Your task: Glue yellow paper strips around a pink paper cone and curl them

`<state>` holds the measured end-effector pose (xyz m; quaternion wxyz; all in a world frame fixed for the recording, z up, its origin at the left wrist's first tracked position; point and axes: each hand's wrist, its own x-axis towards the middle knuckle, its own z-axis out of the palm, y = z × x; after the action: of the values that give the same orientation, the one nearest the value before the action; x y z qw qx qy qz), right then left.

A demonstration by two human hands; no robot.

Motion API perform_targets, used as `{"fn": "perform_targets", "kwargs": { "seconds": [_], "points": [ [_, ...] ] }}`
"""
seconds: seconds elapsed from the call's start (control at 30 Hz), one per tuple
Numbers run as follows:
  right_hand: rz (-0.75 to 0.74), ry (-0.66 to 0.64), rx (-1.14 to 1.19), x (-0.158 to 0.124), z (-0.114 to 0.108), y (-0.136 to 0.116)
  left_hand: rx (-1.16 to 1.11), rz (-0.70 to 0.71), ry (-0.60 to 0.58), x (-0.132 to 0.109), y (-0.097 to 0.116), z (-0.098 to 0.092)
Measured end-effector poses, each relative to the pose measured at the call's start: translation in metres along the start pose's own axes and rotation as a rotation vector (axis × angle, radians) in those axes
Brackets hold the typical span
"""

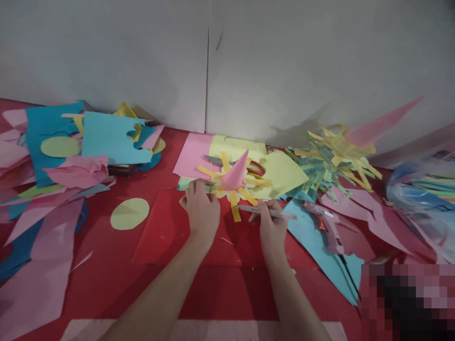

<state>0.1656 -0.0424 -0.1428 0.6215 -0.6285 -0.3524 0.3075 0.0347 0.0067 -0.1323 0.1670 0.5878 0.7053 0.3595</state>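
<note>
A pink paper cone [236,173] stands on a flower-like base with yellow paper strips [233,206] spreading out around it. My left hand [201,208] is at the left side of this piece, fingers bent; whether they grip its edge or a strip is too small to tell. Between the fingers of my right hand [272,227] is a pale pen [280,214], its tip pointing left beside the front yellow strip. Scissors with red handles [256,167] lie behind the cone, partly hidden by it. A red sheet [167,232] lies under my hands.
Pink and blue paper scraps [85,171] pile up at the left, near a pale yellow circle [130,213]. At the right are a pink glue gun [330,227] with a cord, a finished-looking cone piece [355,139] and a plastic bag [419,189]. A wall [302,61] stands behind.
</note>
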Motion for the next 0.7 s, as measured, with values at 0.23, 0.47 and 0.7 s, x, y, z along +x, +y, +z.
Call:
{"fn": "perform_targets", "kwargs": {
  "seconds": [0.23, 0.47, 0.7],
  "points": [
    [-0.014, 0.003, 0.000, 0.0000, 0.0006, -0.0012, 0.117, 0.130, -0.008, -0.0023, -0.0041, 0.0064],
    [-0.013, 0.023, -0.010, 0.0010, 0.0008, -0.0021, -0.126, 0.195, -0.128, 0.0037, -0.0068, 0.0077],
    [-0.027, 0.004, -0.014, 0.0001, 0.0005, -0.0028, -0.350, 0.176, -0.145, 0.0055, -0.0071, 0.0071]
  ]
}}
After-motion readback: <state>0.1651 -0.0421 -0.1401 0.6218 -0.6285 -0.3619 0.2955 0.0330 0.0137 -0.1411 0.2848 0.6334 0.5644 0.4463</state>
